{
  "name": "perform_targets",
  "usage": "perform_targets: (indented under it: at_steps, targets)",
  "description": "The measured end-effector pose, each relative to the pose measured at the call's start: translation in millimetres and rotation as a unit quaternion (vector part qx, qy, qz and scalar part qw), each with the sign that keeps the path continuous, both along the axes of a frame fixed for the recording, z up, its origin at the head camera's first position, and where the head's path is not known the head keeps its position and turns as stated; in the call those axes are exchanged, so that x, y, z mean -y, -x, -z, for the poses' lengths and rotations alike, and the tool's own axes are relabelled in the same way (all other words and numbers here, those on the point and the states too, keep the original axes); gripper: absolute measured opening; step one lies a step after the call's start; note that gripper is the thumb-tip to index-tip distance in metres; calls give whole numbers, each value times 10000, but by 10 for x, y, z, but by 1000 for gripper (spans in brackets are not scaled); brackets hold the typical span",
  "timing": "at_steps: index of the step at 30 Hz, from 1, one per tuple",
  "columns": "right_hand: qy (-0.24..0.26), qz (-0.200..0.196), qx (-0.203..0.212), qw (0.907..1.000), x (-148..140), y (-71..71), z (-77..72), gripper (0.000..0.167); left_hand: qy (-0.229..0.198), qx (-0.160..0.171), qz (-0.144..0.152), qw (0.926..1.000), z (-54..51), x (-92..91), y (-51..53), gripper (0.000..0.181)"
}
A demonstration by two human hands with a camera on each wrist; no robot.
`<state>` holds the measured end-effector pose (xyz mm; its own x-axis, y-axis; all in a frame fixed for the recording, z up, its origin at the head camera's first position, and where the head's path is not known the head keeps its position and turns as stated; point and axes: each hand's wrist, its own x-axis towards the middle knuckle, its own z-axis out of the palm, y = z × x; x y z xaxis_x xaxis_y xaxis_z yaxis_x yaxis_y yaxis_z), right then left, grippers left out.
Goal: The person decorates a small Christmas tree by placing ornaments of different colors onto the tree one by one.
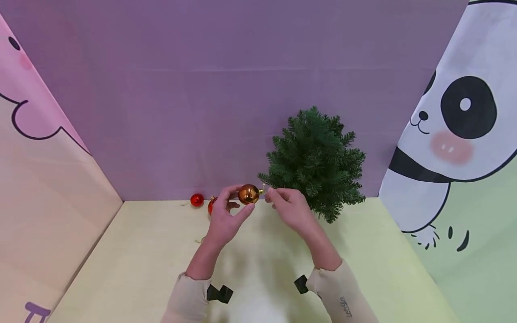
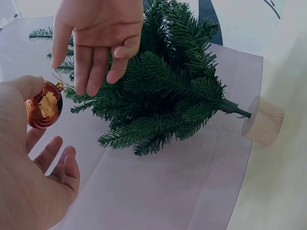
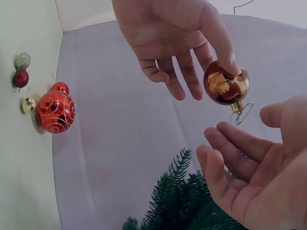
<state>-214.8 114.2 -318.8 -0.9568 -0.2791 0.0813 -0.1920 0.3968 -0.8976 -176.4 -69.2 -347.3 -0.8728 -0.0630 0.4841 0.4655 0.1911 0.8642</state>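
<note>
A shiny copper-coloured Christmas bauble point(image 1: 248, 194) with a gold cap is held up in front of the artificial tree. My left hand point(image 1: 226, 220) grips it between thumb and index finger, the other fingers loosely bent. From the cap hangs a thin string loop point(image 3: 247, 112). Close to this loop is my right hand point(image 1: 291, 208); in the right wrist view its thumb and fingertips stand apart around the string, and I cannot tell whether they touch it. Just behind the right hand stands the small green Christmas tree point(image 1: 317, 161), its round wooden base point(image 2: 265, 120) showing in the left wrist view.
Left of the tree lie a plain red bauble point(image 1: 196, 200) and a larger red swirl-patterned bauble point(image 3: 56, 111), partly hidden by my left hand in the head view. Small silver point(image 3: 23, 61), dark red point(image 3: 20, 78) and gold point(image 3: 29, 105) baubles lie nearby. A purple backdrop point(image 1: 181, 112) rises behind.
</note>
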Motion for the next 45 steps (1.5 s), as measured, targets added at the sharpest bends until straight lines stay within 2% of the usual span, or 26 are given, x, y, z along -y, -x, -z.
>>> perform_targets:
  at_steps: [4, 8, 12, 16, 22, 33, 40, 44, 45]
  targets:
    - [398, -158, 298, 9986, 28, 52, 12, 41, -87, -113, -2, 9999, 2, -1, 15, 43]
    - [565, -178, 361, 9976, 35, 55, 23, 33, -126, -181, 98, 9997, 29, -6, 22, 43]
    - [538, -96, 258, 9982, 41, 55, 38, 27, -146, -205, 158, 9996, 60, -17, 22, 43]
    - [481, 84, 134, 9987, 64, 70, 50, 25, -123, -229, 96, 9996, 77, -20, 19, 43]
    - [503, 268, 35, 9984, 93, 87, 90, 19, -38, -123, 66, 9999, 105, -5, -4, 43]
    - [328, 393, -699, 9962, 99, 81, 152, 12, -68, 29, 87, 9999, 201, 35, -2, 43]
    - [116, 433, -1454, 9884, 80, 27, 102, 9, -107, 245, 113, 9996, 261, 48, 14, 43]
    - [175, 339, -1596, 9864, 64, 29, 74, 9, -202, 236, 119, 9994, 298, 43, 40, 40]
    - [178, 322, -1607, 9863, 60, 31, 70, 9, -217, 258, 146, 9993, 336, 46, 66, 40]
